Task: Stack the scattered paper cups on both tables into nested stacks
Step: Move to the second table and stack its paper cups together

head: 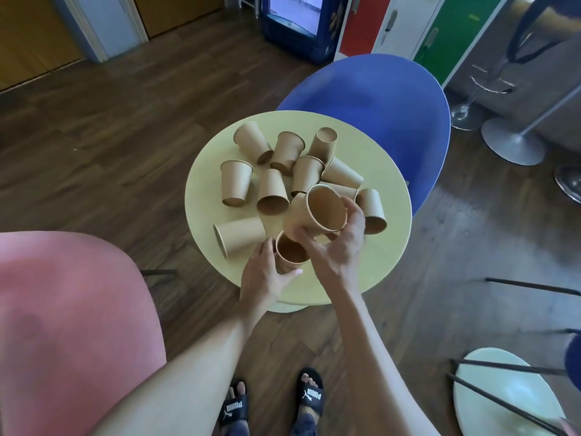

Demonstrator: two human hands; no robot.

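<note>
Your forearms are bare right up to the frame edge, with no sleeves, watch, rings or bands on either one. Below your left grip [267, 275] and right grip [338, 247], at the bottom of the view, you wear black slide sandals [309, 396] with a white PUMA wordmark and leaping-cat logo across each strap, toes uncovered. Dark trouser fabric shows just beneath them.

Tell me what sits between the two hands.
In the head view, an upright paper cup stands between the left hand and the right hand, which holds another cup.
</note>
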